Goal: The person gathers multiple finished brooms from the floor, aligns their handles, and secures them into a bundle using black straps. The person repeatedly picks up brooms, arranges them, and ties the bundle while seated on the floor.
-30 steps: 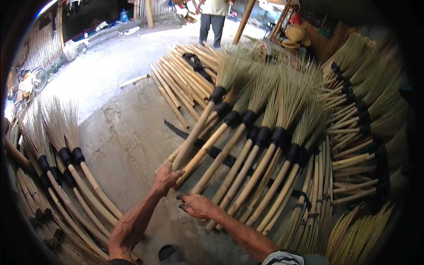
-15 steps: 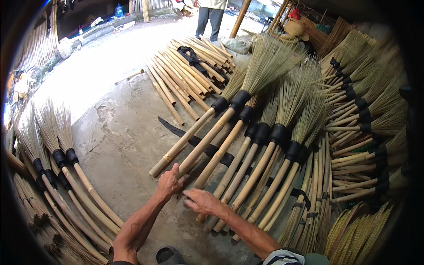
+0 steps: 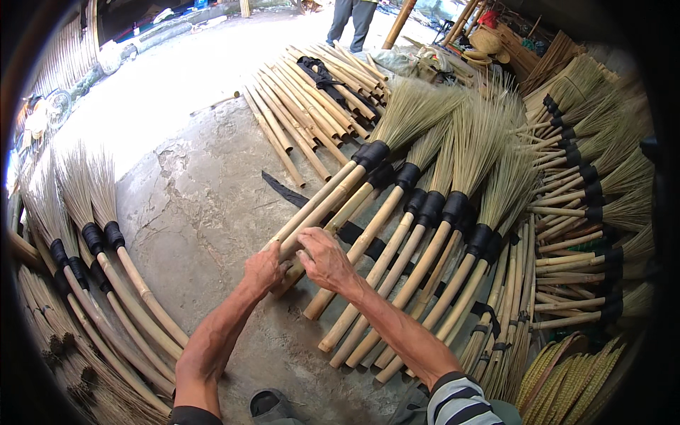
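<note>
A: Head view: what was gripped by the hands?

B: The bamboo handle end of a broom was held by both. The left hand was curled shut around the handle's tip, and the right hand was laid over it just at three o'clock, fingers bent down on the same stick.

A: Where was that broom placed?

B: It was stretched from the hands toward one o'clock, its straw head fanned over a row of brooms laid on the concrete floor.

A: What else was seen?

B: A stack of bare bamboo sticks was set at twelve o'clock, more brooms at nine, and a person's legs at the top edge.
</note>
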A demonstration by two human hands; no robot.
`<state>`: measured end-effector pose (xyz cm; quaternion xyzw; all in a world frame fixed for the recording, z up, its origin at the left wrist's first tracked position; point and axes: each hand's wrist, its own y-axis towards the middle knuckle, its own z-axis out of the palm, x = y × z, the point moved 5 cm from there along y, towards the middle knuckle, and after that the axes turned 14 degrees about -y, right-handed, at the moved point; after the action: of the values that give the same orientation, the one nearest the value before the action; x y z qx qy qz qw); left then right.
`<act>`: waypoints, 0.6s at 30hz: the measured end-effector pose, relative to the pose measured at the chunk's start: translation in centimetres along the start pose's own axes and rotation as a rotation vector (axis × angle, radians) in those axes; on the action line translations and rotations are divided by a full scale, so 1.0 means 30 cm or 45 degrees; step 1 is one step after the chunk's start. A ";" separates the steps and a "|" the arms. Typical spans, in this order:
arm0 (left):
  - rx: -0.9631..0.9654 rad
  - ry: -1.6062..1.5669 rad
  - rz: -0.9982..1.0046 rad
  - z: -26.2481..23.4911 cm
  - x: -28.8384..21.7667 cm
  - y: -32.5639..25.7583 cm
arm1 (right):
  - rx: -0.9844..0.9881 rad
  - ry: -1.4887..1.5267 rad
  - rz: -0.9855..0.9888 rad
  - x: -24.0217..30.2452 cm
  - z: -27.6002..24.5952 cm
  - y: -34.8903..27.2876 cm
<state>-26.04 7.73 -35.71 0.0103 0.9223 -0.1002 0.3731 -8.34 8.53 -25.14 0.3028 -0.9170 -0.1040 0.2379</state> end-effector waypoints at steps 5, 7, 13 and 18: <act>-0.224 0.194 0.129 0.039 0.045 0.037 | 0.147 -0.190 -0.073 -0.037 0.127 0.080; -0.309 0.218 0.231 0.038 0.046 0.049 | 0.100 -0.277 -0.182 -0.056 0.170 0.121; -0.366 0.378 0.455 0.002 0.004 0.077 | 0.431 -0.714 -0.085 -0.233 0.290 0.224; -0.408 0.362 0.423 -0.001 0.002 0.038 | 0.479 -0.636 -0.167 -0.339 0.297 0.231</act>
<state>-25.99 8.86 -35.95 0.1164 0.9552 0.1120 0.2481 -9.14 20.60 -34.33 0.3651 -0.9287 -0.0188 -0.0619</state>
